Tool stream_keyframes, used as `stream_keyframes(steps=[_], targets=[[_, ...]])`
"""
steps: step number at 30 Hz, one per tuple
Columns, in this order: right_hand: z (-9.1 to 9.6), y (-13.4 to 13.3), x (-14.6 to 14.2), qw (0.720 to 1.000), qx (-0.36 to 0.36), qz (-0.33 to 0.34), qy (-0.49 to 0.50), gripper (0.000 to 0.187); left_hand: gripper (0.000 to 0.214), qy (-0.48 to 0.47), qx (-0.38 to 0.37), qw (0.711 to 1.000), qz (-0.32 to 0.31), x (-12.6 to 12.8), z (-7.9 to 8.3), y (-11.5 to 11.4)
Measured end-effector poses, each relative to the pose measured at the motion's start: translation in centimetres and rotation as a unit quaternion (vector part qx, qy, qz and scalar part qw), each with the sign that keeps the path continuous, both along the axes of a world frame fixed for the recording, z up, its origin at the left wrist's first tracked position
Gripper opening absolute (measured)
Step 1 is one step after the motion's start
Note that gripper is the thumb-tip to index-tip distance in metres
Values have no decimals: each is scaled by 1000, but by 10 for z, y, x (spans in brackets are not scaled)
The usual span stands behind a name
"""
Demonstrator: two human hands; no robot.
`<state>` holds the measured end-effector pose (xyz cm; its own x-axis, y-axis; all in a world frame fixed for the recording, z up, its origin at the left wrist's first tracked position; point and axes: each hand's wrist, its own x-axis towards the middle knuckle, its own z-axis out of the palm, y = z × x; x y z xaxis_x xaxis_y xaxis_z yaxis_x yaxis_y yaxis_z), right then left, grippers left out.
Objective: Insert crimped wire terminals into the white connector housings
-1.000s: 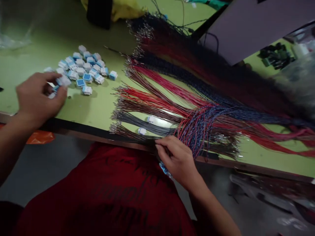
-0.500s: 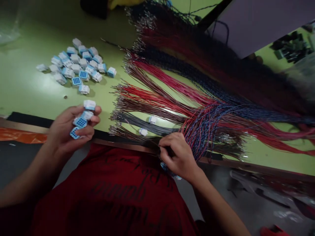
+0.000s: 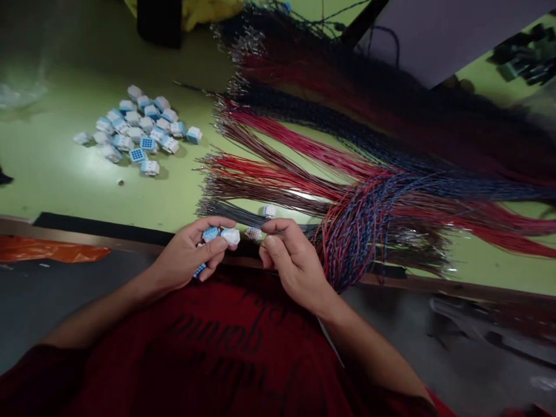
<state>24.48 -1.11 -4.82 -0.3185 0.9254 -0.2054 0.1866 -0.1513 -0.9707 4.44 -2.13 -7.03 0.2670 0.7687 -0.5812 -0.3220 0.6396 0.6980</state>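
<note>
Near the table's front edge, my left hand [image 3: 185,258] is closed around several white-and-blue plastic connector housings [image 3: 211,234]. One white housing [image 3: 230,236] is held out between its thumb and fingers, facing my other hand. Just to the right, my right hand [image 3: 297,263] pinches a thin wire, barely visible at the fingertips. The two hands are close but apart. Between them, a connector housing with a grid of holes [image 3: 253,233] lies by the dark wires [image 3: 234,213]. Another housing [image 3: 269,211] rests slightly farther back.
A pile of white-and-blue housings [image 3: 134,124] is on the green table [image 3: 56,174] at left. Bundles of red wires [image 3: 256,168], brown wires and twisted blue wires [image 3: 369,226] spread across the middle and right. A pale box-like panel [image 3: 452,37] stands at the back right.
My left hand has moved right, bringing its housings close to my right hand. My right hand has shifted slightly up and left, its fingers still pinched. The view has shifted a little.
</note>
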Motion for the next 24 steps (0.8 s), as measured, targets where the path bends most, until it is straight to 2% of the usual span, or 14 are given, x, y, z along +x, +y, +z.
stream_keyframes(steps=[4, 8, 12, 16, 21, 24], targets=[[-1, 1, 1, 989, 108, -18, -95, 4, 37, 18, 11, 1000, -16, -3, -1, 1], [3, 4, 1, 978, 172, -31, -110, 7, 38, 49, 18, 998, -47, -6, 2, 1], [6, 6, -2, 978, 173, -37, -113, 11, 38, 62, 32, 995, -74, -7, 5, 1], [9, 4, -5, 980, 152, -44, -116, 14, 40, 19, 24, 998, -53, -6, 2, 2], [8, 3, -2, 978, 163, -51, -122, 12, 37, -56, 9, 997, -59, -5, -2, 1], [7, 2, -1, 978, 156, -56, -128, 11, 36, -70, 6, 997, -28, -4, -2, 0]])
